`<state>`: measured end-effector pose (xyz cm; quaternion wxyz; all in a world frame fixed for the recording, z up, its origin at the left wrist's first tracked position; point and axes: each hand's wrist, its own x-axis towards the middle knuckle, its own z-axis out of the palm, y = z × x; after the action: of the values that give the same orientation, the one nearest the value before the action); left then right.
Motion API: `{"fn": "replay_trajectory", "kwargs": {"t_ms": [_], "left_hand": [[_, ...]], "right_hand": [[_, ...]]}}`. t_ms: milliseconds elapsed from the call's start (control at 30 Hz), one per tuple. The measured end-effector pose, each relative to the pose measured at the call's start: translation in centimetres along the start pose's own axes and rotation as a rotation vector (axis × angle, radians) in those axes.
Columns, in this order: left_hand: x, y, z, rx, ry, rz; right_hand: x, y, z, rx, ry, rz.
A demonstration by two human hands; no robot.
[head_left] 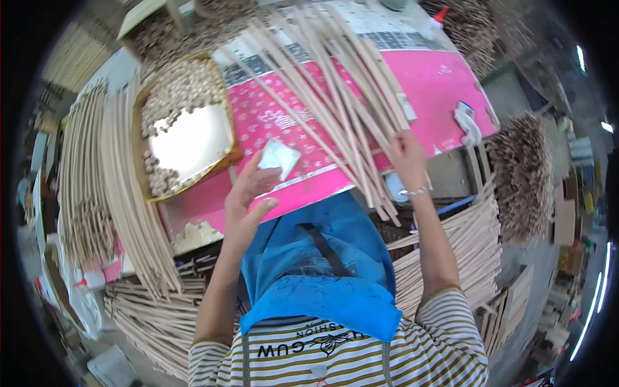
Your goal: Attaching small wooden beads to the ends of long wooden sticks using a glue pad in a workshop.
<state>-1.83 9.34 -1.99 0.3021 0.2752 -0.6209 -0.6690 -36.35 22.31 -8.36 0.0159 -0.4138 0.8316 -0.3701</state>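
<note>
A loose spread of thin wooden sticks lies across the pink-topped table, their near ends jutting past its front edge. My right hand is closed at the right side of this spread, its fingers around a wooden stick; how many it grips is hidden. Left of the sticks, my left hand hovers open near the table edge, thumb and fingers apart, holding nothing. Just beyond its fingertips is a small white square pad. A shallow yellow-edged tray of small wooden balls stands farther left.
Long sticks are bundled at the left; more sticks are stacked below the table at right. A dense bundle of sticks stands beyond the right edge. A white crumpled item and a red-capped white bottle rest on the table.
</note>
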Motion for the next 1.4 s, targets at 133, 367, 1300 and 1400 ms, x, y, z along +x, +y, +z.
{"fn": "replay_trajectory", "kwargs": {"t_ms": [133, 367, 1300, 1400], "left_hand": [[1.3, 0.2, 0.4, 0.08, -0.02, 0.161], [0.8, 0.1, 0.3, 0.452, 0.046, 0.579], [-0.1, 0.4, -1.7, 0.632, 0.112, 0.561], [0.0, 0.9, -1.9, 0.647, 0.124, 0.602]], "right_hand": [[-0.5, -4.2, -4.0, 0.557, -0.049, 0.214], [-0.1, -18.6, -3.4, 1.047, -0.68, 0.184], [-2.2, -20.7, 0.1, 1.156, -0.938, 0.263], [-2.1, -20.5, -0.2, 1.133, -0.979, 0.208]]}}
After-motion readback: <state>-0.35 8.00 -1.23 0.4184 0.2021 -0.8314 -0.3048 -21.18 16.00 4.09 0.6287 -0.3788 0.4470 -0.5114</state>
